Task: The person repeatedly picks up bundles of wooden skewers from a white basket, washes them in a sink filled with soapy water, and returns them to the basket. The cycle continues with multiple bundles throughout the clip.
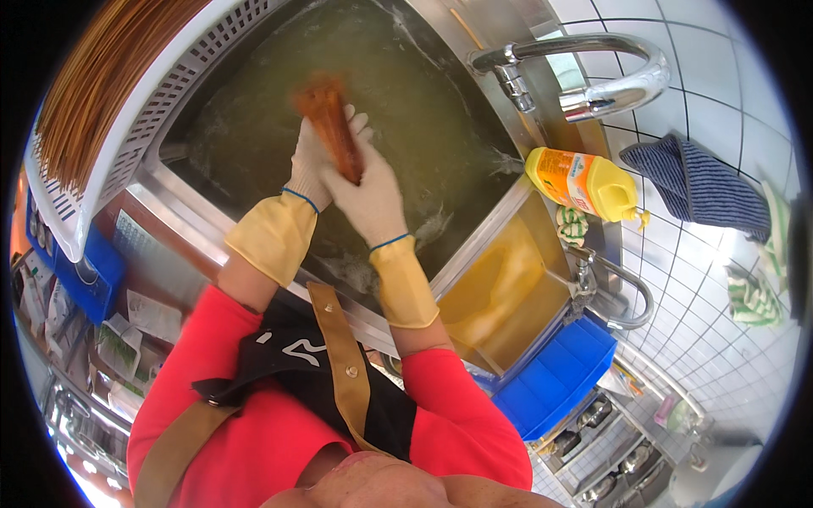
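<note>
Both hands wear white knit gloves over yellow rubber gloves, with blue bands at the wrists. My left hand point(309, 159) and my right hand point(375, 193) close around a bundle of thin reddish-brown sticks, seemingly skewers point(333, 130). They hold it above the cloudy greenish water point(419, 133) of a steel sink point(473, 235). The far end of the bundle is blurred, and the gloves cover part of its sides. At the upper left, a white perforated plastic basket point(136, 143) holds many long brown sticks point(108, 95).
Chrome faucets point(610, 44) point(635, 286) rise at the right, near a yellow pump bottle point(584, 184). Below it lies a second basin point(508, 273) with yellowish liquid. A blue plastic bin point(559, 381) stands beyond it. Striped cloths point(705, 184) are by the tiled wall.
</note>
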Demonstrator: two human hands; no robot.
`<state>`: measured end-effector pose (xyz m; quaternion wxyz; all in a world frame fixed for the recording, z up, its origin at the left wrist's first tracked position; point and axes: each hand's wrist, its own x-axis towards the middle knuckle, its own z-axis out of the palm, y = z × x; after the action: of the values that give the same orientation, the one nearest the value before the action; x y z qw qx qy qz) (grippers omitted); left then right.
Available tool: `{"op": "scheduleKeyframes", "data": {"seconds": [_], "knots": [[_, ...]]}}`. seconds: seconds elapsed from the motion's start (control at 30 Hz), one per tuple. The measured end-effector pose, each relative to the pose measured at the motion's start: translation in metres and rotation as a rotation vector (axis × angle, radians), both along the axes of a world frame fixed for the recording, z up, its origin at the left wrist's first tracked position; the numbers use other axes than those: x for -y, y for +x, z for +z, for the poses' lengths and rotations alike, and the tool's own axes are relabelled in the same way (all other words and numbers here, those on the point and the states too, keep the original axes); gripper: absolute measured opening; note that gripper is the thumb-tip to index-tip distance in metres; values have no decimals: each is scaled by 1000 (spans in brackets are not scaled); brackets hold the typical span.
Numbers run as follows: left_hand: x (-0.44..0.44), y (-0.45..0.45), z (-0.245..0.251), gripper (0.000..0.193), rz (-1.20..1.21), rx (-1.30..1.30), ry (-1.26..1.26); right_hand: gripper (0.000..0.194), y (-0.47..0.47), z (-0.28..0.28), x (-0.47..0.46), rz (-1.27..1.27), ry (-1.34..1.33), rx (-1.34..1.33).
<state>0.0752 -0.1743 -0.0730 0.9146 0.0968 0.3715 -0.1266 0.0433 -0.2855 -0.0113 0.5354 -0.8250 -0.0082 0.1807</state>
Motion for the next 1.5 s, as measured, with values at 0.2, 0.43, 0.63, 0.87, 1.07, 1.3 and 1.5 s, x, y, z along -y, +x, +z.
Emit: {"op": "scheduleKeyframes", "data": {"seconds": [0.2, 0.43, 0.63, 0.87, 1.07, 1.3, 1.5], "knots": [[10, -37, 3, 50, -153, 174, 278, 90, -1, -18, -34, -21, -386, 350], [9, -36, 6, 40, -280, 218, 420, 81, 1, -21, -34, -104, -327, 285], [6, -44, -23, 37, -485, 450, 1040, 79, 28, -25, -22, -132, -252, 99], [12, -39, -29, 39, -371, 416, 458, 75, -7, -44, -29, -40, -413, 306], [17, -29, -20, 46, -50, 21, 294, 64, 31, -51, -17, -166, -286, 201], [4, -47, -14, 44, -537, 273, 1055, 64, 16, -59, -28, -209, -171, 171], [12, -35, -21, 43, -125, 97, 428, 64, 3, -31, -47, -87, -509, 211]]}}
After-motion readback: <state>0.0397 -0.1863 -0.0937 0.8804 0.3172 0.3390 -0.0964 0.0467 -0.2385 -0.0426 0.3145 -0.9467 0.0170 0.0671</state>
